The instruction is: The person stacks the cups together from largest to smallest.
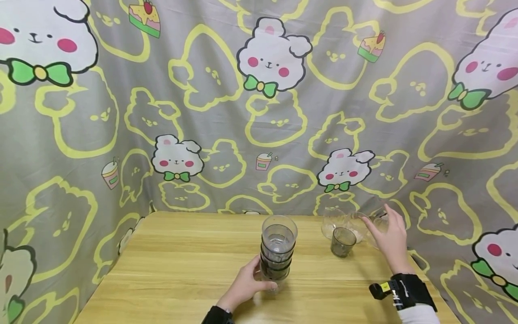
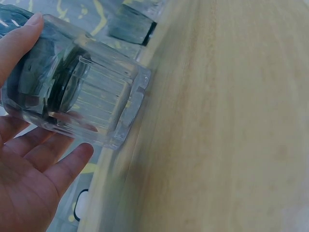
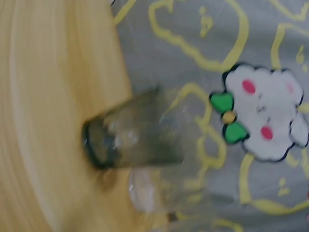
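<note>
A nested stack of drinking glasses [image 1: 277, 252], smoky grey ones with clear glass at top and bottom, stands upright near the table's middle. My left hand [image 1: 247, 281] holds it low down, thumb on the near side; the left wrist view shows the clear ribbed base close up, with the thumb and fingers of the left hand [image 2: 34, 179] about the stack. At the back right, my right hand [image 1: 389, 236] is over clear glasses [image 1: 333, 223] with thumb and fingers spread; whether it touches one is unclear. A smoky grey glass [image 1: 343, 243] stands left of it.
The wooden table [image 1: 182, 252] reaches back to a grey cartoon-print curtain [image 1: 218, 180] that also hangs at both sides. In the blurred right wrist view, the smoky glass [image 3: 135, 135] is beside a clear one [image 3: 142, 191], near the table edge.
</note>
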`<state>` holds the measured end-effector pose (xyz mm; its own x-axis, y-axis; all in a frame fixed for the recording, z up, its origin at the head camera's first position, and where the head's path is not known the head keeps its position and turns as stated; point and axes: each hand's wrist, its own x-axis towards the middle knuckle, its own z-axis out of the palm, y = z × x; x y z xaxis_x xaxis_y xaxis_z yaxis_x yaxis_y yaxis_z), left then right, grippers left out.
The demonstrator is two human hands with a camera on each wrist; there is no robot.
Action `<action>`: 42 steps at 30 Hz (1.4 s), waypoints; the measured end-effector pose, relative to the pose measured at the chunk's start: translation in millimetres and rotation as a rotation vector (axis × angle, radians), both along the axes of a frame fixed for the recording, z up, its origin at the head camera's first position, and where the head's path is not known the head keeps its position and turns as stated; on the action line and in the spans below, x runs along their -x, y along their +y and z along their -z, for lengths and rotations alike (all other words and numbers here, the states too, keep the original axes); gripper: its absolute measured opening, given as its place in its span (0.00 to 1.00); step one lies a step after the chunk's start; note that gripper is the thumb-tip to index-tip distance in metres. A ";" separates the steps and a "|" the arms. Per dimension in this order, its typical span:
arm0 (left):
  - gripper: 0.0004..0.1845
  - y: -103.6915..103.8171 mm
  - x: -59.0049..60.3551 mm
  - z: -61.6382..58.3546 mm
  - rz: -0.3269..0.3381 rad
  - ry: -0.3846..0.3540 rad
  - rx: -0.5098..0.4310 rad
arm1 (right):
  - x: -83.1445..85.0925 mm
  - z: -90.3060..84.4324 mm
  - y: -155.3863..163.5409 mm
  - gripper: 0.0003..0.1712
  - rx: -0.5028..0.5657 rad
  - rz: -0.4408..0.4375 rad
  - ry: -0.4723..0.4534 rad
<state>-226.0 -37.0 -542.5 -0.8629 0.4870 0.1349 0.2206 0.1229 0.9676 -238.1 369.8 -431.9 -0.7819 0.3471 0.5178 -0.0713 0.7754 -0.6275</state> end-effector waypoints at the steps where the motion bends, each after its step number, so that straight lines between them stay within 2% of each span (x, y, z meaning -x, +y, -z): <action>1: 0.43 0.1 0.1 -0.1 0.001 0.002 -0.004 | -0.2 2.8 4.0 0.50 0.010 0.009 -0.019; 11: 0.43 -0.1 -0.3 -0.4 0.001 0.019 -0.006 | 1.7 26.5 39.9 0.53 0.087 0.103 -0.166; 18: 0.41 -0.7 0.7 -1.2 0.000 -0.001 -0.004 | 7.4 40.3 57.4 0.54 0.069 0.113 -0.196; 26: 0.41 -0.4 0.7 -0.4 0.004 0.001 0.006 | 14.3 53.1 73.3 0.59 0.065 0.103 -0.314; 33: 0.42 0.3 1.3 -0.7 0.006 0.006 0.011 | 23.1 54.4 81.7 0.62 0.061 0.090 -0.347; 42: 0.43 -0.3 0.6 -1.4 -0.002 -0.016 0.008 | 39.9 51.9 91.8 0.68 0.043 0.041 -0.491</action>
<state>-226.6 -37.3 -541.1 -0.8660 0.4862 0.1170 0.2046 0.1310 0.9700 -278.0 461.6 -483.7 -0.9150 0.3961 0.0765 0.2709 0.7437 -0.6112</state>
